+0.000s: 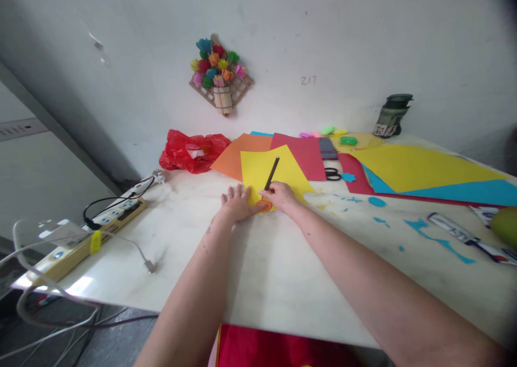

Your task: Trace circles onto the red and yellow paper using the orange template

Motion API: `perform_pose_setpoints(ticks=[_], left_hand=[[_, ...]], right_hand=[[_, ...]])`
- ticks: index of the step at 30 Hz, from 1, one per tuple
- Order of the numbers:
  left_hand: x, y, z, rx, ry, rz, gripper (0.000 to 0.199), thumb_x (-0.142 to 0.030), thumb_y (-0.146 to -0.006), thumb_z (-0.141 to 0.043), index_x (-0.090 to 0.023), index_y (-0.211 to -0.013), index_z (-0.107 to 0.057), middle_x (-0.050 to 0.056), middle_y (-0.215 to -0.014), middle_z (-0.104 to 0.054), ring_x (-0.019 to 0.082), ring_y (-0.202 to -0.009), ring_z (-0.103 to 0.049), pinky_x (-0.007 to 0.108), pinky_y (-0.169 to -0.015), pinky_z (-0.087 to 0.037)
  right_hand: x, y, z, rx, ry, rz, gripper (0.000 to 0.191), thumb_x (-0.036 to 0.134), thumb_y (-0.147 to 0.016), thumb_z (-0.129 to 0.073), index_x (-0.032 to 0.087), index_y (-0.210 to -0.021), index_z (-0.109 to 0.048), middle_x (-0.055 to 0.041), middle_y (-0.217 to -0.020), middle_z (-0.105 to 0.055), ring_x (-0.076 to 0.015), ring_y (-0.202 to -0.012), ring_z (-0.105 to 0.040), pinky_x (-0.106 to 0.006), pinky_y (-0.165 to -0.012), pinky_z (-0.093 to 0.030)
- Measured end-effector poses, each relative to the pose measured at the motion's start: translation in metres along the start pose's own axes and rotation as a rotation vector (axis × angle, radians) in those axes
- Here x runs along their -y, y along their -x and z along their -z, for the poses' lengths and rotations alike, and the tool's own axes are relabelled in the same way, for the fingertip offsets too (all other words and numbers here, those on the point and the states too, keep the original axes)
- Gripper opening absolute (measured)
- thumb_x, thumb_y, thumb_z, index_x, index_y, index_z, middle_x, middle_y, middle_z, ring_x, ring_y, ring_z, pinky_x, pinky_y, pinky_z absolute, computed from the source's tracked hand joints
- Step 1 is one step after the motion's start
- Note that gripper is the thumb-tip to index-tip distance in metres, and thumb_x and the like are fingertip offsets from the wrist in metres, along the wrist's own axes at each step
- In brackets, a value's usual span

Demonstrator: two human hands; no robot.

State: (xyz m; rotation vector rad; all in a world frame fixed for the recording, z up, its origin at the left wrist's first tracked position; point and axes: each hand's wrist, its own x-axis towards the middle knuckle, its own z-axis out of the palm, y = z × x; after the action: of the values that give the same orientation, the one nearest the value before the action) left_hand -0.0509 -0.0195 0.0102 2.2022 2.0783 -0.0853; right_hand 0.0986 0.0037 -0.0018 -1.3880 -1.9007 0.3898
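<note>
In the middle of the table lies a sheet of yellow paper (264,167). My left hand (236,204) rests flat with its fingers spread, partly on the sheet's near left corner. Its thumb reaches to a small round orange piece (265,205) on the paper. My right hand (280,195) grips a dark pen (272,173), tilted, just above that orange piece. The pen's tip is hidden by the fingers. Sheets of orange paper (232,157) and red paper (299,154) lie behind the yellow one.
Black-handled scissors (333,174) and blue paper scraps (377,201) lie to the right. Beyond are larger yellow sheets (424,165), a glue tube (452,228) and a dark bottle (392,116). At left are a red plastic bag (189,150) and a power strip (117,214) with cables.
</note>
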Motion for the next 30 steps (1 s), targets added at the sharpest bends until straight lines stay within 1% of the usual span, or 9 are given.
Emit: perform_pose_setpoints(ticks=[16, 30], left_hand=[[0.0003, 0.0004, 0.0008, 0.005, 0.004, -0.001, 0.088, -0.076, -0.06, -0.023, -0.026, -0.131, -0.01, 0.006, -0.138, -0.001, 0.033, -0.122, 0.003, 0.051, -0.093, -0.007], [0.0002, 0.0009, 0.0014, 0.006, -0.013, 0.001, 0.084, -0.074, -0.063, -0.023, -0.027, -0.131, -0.009, 0.004, -0.138, -0.001, 0.033, -0.122, 0.003, 0.051, -0.093, -0.008]], right_hand=[[-0.0008, 0.0013, 0.0015, -0.012, -0.048, -0.021, 0.026, 0.042, -0.064, -0.052, 0.017, -0.058, -0.056, -0.0003, -0.057, -0.056, -0.0089, -0.052, -0.047, -0.019, -0.049, -0.032], [0.002, 0.0029, 0.006, -0.012, -0.067, -0.053, 0.026, 0.04, -0.065, -0.052, 0.016, -0.057, -0.056, -0.0008, -0.055, -0.056, -0.0093, -0.051, -0.048, -0.02, -0.048, -0.033]])
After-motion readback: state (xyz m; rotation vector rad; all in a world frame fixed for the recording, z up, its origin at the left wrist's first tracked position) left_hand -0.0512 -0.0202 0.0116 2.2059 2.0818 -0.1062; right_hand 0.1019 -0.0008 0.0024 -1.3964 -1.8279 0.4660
